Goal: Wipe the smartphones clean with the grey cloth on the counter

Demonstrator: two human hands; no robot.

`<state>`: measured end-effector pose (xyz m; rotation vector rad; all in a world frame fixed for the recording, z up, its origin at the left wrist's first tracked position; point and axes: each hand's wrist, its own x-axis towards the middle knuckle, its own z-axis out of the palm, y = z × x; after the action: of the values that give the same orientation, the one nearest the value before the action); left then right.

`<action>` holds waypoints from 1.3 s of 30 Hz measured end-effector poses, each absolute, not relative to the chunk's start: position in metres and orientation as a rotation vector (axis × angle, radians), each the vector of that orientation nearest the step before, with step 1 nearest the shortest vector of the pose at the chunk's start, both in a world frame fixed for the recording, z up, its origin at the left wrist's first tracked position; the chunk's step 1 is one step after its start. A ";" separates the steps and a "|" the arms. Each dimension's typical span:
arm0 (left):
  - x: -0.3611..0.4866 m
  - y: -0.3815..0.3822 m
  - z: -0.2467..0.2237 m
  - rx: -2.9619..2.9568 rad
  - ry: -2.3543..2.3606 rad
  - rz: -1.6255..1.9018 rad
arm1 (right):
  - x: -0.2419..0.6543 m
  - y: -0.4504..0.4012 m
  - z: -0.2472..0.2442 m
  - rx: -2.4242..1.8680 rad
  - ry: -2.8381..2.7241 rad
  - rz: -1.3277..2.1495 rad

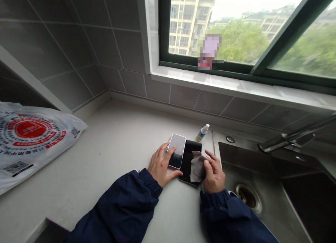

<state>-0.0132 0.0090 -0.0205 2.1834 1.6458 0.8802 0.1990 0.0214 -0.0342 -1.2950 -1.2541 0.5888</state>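
A white-edged smartphone (176, 155) lies screen up, overlapping or right beside a larger black tablet-like slab (187, 162). My left hand (161, 165) rests on the phone with fingers spread. Its index finger lies on the screen, other fingers are along the left edge, and the thumb reaches to the slab's edge. Between thumb and fingers, my right hand (214, 173) pinches a grey cloth (196, 167), which hangs over the slab's right part and hides it. Just beyond the slab stands a small white-capped spray bottle (202, 132) with a blue and yellow label.
Close on the right is a steel sink (223, 159) with a drain (248, 195) and a faucet (278, 143). A printed white plastic bag (34, 138) lies on the counter (105, 148) at left. Behind, a tiled wall (183, 96) rises to a window ledge (223, 83).
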 end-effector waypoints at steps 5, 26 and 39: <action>-0.013 0.011 -0.025 2.181 1.673 0.837 | 0.206 0.025 -0.042 -1.329 -1.204 0.654; -0.014 0.010 -0.025 2.176 1.641 0.859 | 0.187 0.015 -0.027 -1.445 -1.277 0.842; 0.001 -0.001 -0.005 1.805 1.429 1.465 | 0.188 0.016 -0.025 -1.396 -1.245 0.798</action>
<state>0.0008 -0.0007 -0.0053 1.8046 1.4290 1.4652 0.1879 0.0156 -0.0248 -1.3956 -1.2447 0.7984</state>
